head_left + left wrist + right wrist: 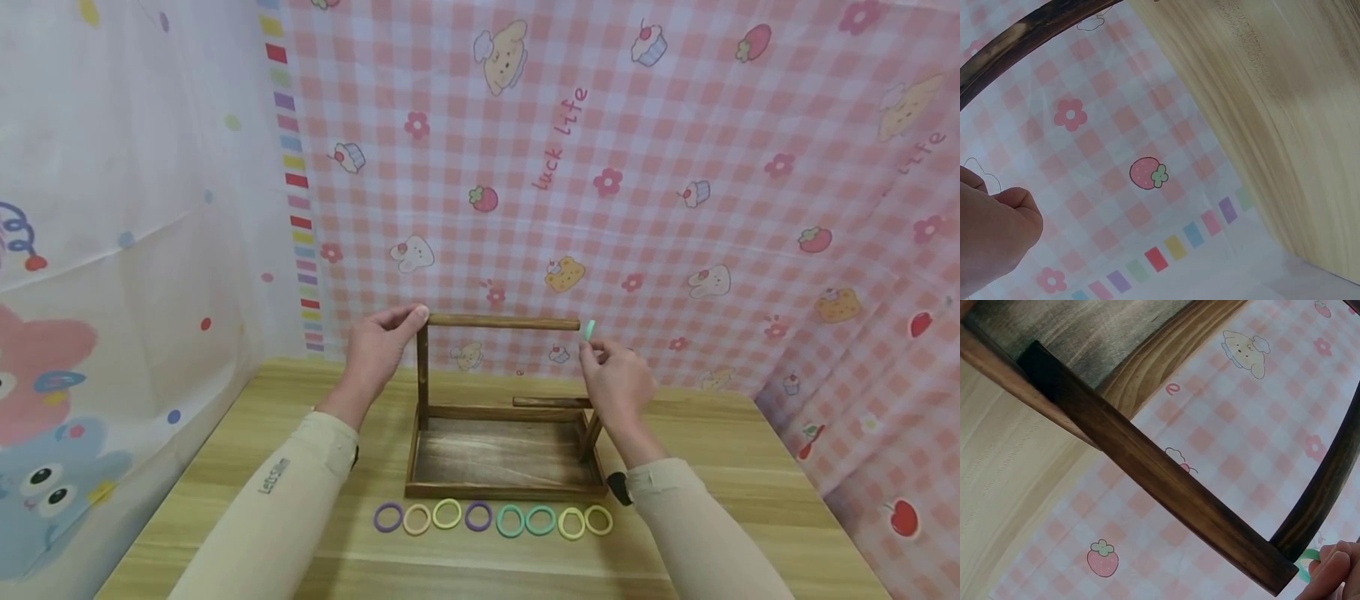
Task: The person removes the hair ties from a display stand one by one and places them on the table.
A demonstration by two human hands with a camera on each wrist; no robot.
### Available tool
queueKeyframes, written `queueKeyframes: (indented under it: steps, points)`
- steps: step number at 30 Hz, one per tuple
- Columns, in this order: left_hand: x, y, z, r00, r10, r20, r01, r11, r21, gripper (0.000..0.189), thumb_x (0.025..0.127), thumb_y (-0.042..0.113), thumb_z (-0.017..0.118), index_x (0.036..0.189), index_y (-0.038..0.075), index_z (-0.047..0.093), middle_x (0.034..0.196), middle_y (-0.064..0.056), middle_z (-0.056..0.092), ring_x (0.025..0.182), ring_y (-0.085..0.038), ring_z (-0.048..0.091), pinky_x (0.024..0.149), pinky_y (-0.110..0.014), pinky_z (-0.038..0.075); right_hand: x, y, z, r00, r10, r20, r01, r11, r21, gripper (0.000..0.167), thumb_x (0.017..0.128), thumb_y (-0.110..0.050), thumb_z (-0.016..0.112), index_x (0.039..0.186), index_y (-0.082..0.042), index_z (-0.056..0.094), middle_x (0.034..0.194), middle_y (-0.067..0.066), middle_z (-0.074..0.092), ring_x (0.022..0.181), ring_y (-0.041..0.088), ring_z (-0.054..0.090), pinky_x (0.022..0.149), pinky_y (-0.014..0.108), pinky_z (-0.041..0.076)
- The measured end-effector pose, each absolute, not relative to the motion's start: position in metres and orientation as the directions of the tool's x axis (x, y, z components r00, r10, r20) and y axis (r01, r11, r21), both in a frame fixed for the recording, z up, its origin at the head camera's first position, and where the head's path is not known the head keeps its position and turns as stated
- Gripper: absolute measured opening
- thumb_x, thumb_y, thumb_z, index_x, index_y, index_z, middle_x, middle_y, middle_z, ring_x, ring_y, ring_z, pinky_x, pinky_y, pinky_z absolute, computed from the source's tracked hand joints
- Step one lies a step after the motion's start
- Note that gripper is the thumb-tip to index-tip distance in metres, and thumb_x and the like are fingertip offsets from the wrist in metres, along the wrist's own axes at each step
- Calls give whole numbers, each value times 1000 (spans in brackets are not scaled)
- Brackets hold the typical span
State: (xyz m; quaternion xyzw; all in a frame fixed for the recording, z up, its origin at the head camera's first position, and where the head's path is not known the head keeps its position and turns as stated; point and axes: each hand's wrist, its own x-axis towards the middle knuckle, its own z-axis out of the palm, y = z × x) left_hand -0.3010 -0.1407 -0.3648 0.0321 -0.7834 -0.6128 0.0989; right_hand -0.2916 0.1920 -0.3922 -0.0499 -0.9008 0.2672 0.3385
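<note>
A brown wooden rack (506,490) stands on the table, with a tray base, an upper bar (502,322) from its left post and a lower bar (551,402) from its right post. My left hand (375,350) grips the rack's top left corner, thumb at the bar's end. In the left wrist view that hand (997,231) shows only in part, its fingertips hidden. My right hand (621,379) pinches a green ring (589,330) just off the upper bar's free right end. The right wrist view has the ring (1305,565) partly behind the fingers (1330,575).
Several rings lie in a row before the rack, among them a purple ring (388,517), a peach ring (417,520), a teal ring (511,522) and a yellow ring (572,524). A pink checked cloth (660,125) hangs behind the wooden table (285,467).
</note>
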Motion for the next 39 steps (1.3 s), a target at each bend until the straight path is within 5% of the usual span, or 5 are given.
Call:
queueKeyframes:
  steps: [17, 24, 34, 39]
  points:
    - [-301, -141, -364, -980, -165, 109, 68, 237, 969, 55, 93, 64, 76, 132, 25, 77, 136, -2, 73, 130, -23, 64, 111, -47, 53, -268, 199, -402, -750, 176, 638, -174, 877, -447, 18, 96, -33, 79, 92, -17, 85, 70, 2, 77, 64, 30, 68, 51, 36, 37]
    - [-301, -142, -364, -980, -169, 102, 61, 234, 970, 55, 93, 64, 76, 131, 25, 77, 136, -2, 73, 131, -22, 64, 112, -47, 52, -248, 196, -405, -749, 11, 662, -313, 875, -369, 14, 95, -27, 80, 92, -14, 85, 63, -1, 74, 49, 16, 60, 45, 31, 34]
    - [-301, -143, -364, -980, -168, 102, 60, 238, 969, 57, 93, 64, 76, 133, 23, 77, 137, -4, 73, 132, -23, 64, 113, -47, 52, -224, 184, -423, -561, -303, 771, -537, 842, -60, 10, 85, -20, 90, 90, -15, 83, 64, -7, 75, 44, 1, 55, 42, 14, 27]
    - [-301, -142, -364, -980, -168, 103, 62, 238, 969, 57, 92, 64, 76, 133, 23, 77, 136, -4, 74, 131, -23, 64, 112, -46, 52, -212, 174, -432, -513, -411, 754, -633, 774, -10, 11, 82, -19, 91, 87, -17, 82, 63, -12, 71, 45, -4, 52, 44, 9, 28]
